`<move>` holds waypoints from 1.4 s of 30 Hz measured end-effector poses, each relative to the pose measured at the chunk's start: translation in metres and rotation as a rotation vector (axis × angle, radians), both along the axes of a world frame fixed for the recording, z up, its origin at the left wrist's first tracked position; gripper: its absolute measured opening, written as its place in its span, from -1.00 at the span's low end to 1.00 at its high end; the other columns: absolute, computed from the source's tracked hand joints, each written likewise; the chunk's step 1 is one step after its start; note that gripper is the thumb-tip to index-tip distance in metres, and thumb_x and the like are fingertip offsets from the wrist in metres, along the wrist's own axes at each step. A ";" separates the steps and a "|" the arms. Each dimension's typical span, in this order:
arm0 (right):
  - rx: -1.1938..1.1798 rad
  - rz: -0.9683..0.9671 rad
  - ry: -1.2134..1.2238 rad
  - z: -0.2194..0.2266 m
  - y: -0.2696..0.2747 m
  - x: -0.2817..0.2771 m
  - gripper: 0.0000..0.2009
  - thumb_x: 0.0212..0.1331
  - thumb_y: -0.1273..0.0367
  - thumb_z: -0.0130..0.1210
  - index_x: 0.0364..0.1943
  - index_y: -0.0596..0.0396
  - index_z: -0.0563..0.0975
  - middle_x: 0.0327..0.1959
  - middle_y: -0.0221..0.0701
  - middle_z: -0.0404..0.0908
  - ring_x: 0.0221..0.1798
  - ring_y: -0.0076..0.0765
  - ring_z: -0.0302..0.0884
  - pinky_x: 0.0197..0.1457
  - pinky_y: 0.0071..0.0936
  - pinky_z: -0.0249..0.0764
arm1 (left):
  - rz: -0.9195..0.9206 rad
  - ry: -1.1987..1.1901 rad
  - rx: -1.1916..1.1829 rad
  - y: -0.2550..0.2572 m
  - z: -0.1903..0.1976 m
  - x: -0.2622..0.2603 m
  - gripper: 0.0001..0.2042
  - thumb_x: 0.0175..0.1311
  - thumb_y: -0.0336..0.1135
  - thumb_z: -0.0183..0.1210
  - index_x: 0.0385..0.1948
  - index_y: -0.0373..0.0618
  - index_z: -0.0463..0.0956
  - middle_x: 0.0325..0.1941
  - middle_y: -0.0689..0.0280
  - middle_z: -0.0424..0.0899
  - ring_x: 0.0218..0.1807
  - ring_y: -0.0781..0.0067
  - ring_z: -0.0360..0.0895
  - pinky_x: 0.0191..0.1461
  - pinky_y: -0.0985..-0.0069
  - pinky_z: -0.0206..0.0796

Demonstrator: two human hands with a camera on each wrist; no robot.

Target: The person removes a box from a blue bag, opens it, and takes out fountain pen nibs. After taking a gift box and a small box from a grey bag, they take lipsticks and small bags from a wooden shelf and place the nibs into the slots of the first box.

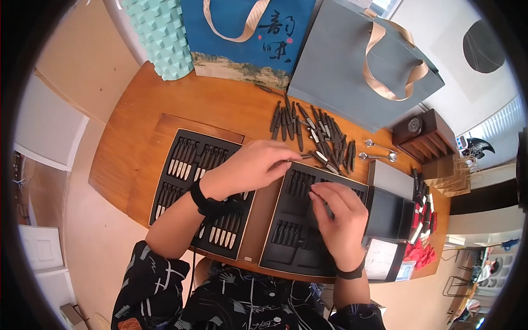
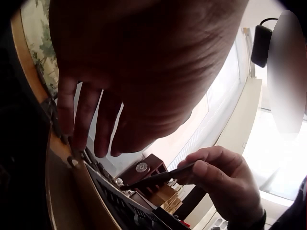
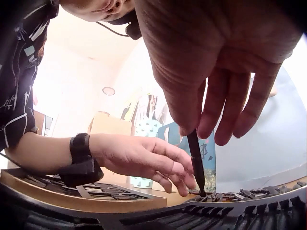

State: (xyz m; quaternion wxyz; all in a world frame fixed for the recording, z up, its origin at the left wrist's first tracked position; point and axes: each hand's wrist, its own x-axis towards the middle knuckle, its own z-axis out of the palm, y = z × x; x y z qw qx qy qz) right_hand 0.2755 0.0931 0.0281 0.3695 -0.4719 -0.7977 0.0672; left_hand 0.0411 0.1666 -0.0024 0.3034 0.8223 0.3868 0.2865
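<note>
My right hand (image 1: 344,220) pinches a slender black pen-shaped piece (image 3: 196,160) between thumb and fingertips, its tapered end pointing down over the right black tray (image 1: 291,258). Some of this tray's slots hold similar black pieces (image 1: 287,233); others are bare. My left hand (image 1: 256,165) hovers palm down around the tray's far left corner, fingers extended and loosely bent, close to a loose pile of black and silver pieces (image 1: 329,144). Below my left forearm lies the left tray (image 1: 207,184), filled with rows of black pieces with silver ends (image 1: 177,168).
Behind the pile stand a blue paper bag (image 1: 236,52) and a grey one (image 1: 341,66). To the right are shiny metal pieces (image 1: 379,147), a dark wooden box (image 1: 421,132), an open black box (image 1: 385,212) and red items (image 1: 421,254). A mint studded roll (image 1: 159,38) stands far left.
</note>
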 end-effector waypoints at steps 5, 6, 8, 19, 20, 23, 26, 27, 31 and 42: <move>0.013 0.043 -0.037 -0.005 0.000 -0.006 -0.79 0.06 0.54 0.44 -0.19 0.08 0.76 -0.18 -0.39 0.77 -0.16 -0.21 0.74 -0.08 -0.34 0.64 | -0.051 0.012 0.022 -0.001 -0.017 0.004 -0.72 0.39 -0.41 0.25 0.07 -0.28 0.67 0.12 0.07 0.75 0.11 -0.07 0.69 0.24 0.20 0.54; 0.016 0.055 -0.037 -0.005 0.000 -0.007 -0.79 0.06 0.54 0.43 -0.19 0.07 0.76 -0.19 -0.40 0.77 -0.16 -0.21 0.74 -0.08 -0.34 0.63 | -0.046 0.028 0.014 -0.001 -0.017 0.005 -0.72 0.38 -0.40 0.25 0.07 -0.28 0.67 0.15 0.06 0.74 0.13 -0.09 0.68 0.26 0.16 0.53; 0.018 0.068 -0.039 -0.007 0.000 -0.009 -0.80 0.06 0.54 0.43 -0.20 0.07 0.76 -0.20 -0.41 0.77 -0.16 -0.21 0.75 -0.08 -0.35 0.63 | -0.033 0.030 0.005 -0.001 -0.018 0.004 -0.71 0.38 -0.40 0.25 0.07 -0.28 0.67 0.16 0.05 0.74 0.13 -0.10 0.68 0.26 0.17 0.53; -0.051 0.162 -0.153 -0.019 -0.005 -0.013 -0.81 0.15 0.46 0.38 -0.13 0.11 0.75 -0.12 -0.38 0.77 -0.02 -0.19 0.75 0.02 -0.30 0.62 | -0.021 0.042 0.003 0.001 -0.027 0.005 -0.67 0.34 -0.33 0.33 0.09 -0.21 0.68 0.15 0.06 0.75 0.17 -0.08 0.67 0.27 0.16 0.53; -0.052 0.162 -0.152 -0.018 -0.005 -0.013 -0.81 0.15 0.46 0.38 -0.13 0.11 0.75 -0.12 -0.38 0.77 -0.02 -0.19 0.75 0.02 -0.30 0.62 | -0.012 0.051 0.005 0.001 -0.027 0.005 -0.66 0.32 -0.29 0.36 0.09 -0.18 0.68 0.13 0.08 0.75 0.17 -0.06 0.67 0.27 0.16 0.52; -0.094 0.182 -0.194 -0.017 -0.008 -0.015 -0.76 0.10 0.49 0.41 -0.11 0.10 0.77 -0.12 -0.36 0.79 -0.01 -0.14 0.76 0.06 -0.25 0.63 | 0.003 0.077 0.002 0.001 -0.026 0.009 -0.64 0.28 -0.25 0.42 0.08 -0.12 0.68 0.10 0.13 0.76 0.17 -0.01 0.65 0.27 0.17 0.50; -0.098 0.192 -0.248 -0.022 -0.009 -0.015 -0.76 0.12 0.47 0.40 -0.10 0.10 0.76 -0.10 -0.37 0.79 0.03 -0.16 0.74 0.10 -0.23 0.61 | 0.011 0.101 0.010 0.000 -0.026 0.011 -0.61 0.22 -0.23 0.46 0.07 -0.09 0.67 0.07 0.18 0.76 0.16 0.03 0.64 0.25 0.18 0.48; -0.095 0.209 -0.279 -0.024 -0.010 -0.015 -0.78 0.15 0.45 0.36 -0.11 0.13 0.75 -0.09 -0.37 0.77 0.03 -0.18 0.72 0.13 -0.23 0.58 | 0.014 0.107 0.022 0.000 -0.026 0.012 -0.59 0.19 -0.23 0.48 0.07 -0.08 0.67 0.06 0.20 0.76 0.16 0.04 0.63 0.24 0.18 0.47; -0.109 0.231 -0.329 -0.025 -0.010 -0.014 -0.79 0.17 0.43 0.32 -0.12 0.16 0.73 -0.07 -0.37 0.74 0.07 -0.21 0.67 0.19 -0.22 0.54 | 0.016 0.115 0.027 0.001 -0.028 0.013 -0.58 0.16 -0.24 0.50 0.06 -0.07 0.64 0.05 0.23 0.75 0.15 0.05 0.61 0.23 0.19 0.47; -0.122 0.244 -0.333 -0.026 -0.011 -0.014 -0.80 0.12 0.41 0.37 -0.17 0.14 0.72 -0.09 -0.39 0.71 0.07 -0.19 0.64 0.24 -0.16 0.52 | 0.034 0.088 -0.027 0.006 -0.033 0.016 -0.66 0.22 -0.28 0.46 -0.02 -0.08 0.60 0.00 0.24 0.75 0.17 0.03 0.57 0.26 0.17 0.42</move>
